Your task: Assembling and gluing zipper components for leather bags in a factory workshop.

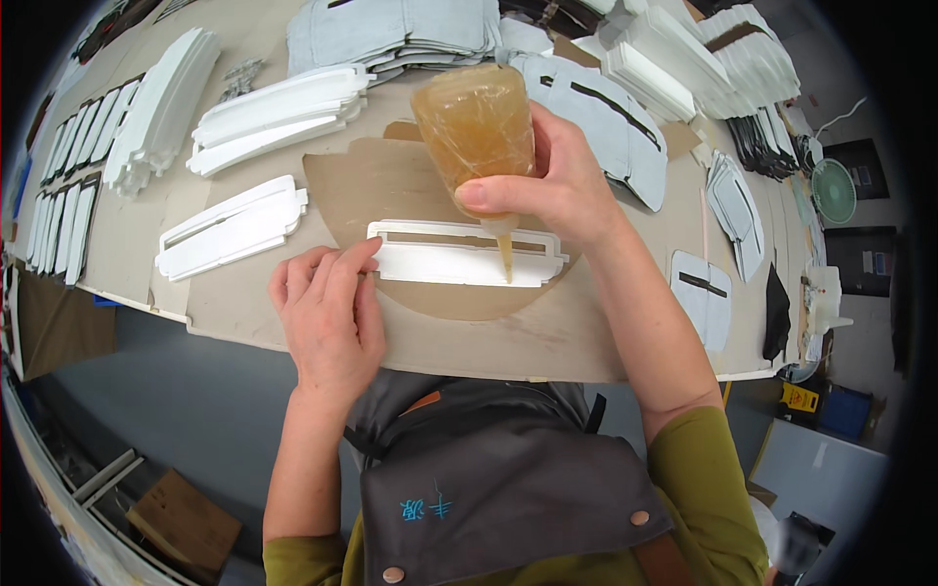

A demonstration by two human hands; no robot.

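My right hand [557, 181] grips a squeeze bottle [469, 122] of amber, glue-like liquid, tilted nozzle down. Its pointed tip meets, or hovers just over, the right part of a white slotted strip [440, 262]; contact is hard to tell. That strip lies flat on a brown cardboard sheet [362, 186], its long slot on the far side. At the strip's left end, my left hand [332, 303] has its fingers bent, with index finger and thumb holding the edge.
Another white slotted strip [233, 230] lies to the left, below a stack of similar strips [278, 112]. Pale grey fabric panels [391, 34] are piled at the back, with more panels [596, 122] to the right. The table's front edge [469, 374] runs close to my apron [498, 488].
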